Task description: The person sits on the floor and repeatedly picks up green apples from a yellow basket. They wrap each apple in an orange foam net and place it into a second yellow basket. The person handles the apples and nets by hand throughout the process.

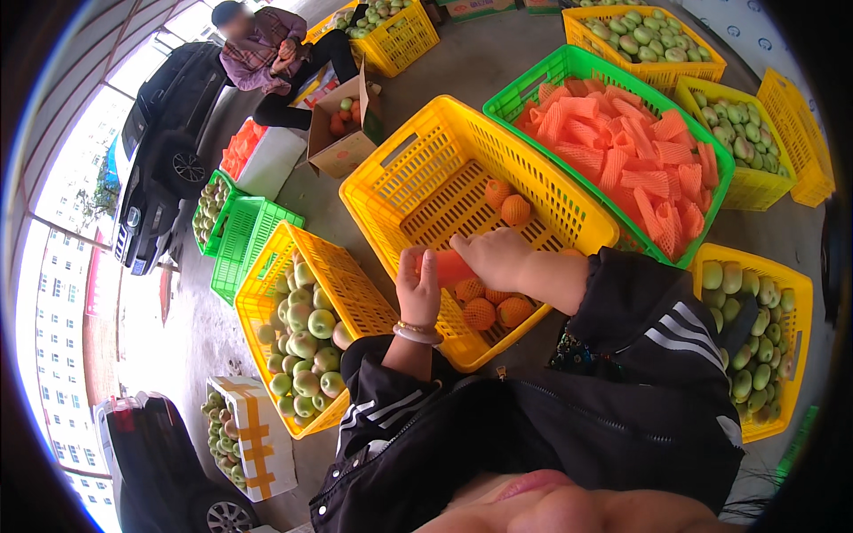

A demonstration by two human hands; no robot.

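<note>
My left hand (418,286) and my right hand (500,260) are together over a large yellow plastic crate (426,173), with an orange-pink foam net sleeve (453,268) gripped between them. Whether fruit is inside the sleeve is hidden by my fingers. Several net-wrapped fruits (480,313) lie at the crate's near end, partly under my right forearm. Two more wrapped fruits (514,210) rest farther in, against its right side. Beyond the crate, a green plastic crate (513,100) holds a heap of flat, empty foam net sleeves (620,140).
A yellow crate (266,380) of green-red apples (306,346) stands left; another apple crate (793,400) is at my right. A seated person (266,60) handles a fruit beside a cardboard box (340,150). Parked cars (166,133) and a taped foam box (256,440) line the left.
</note>
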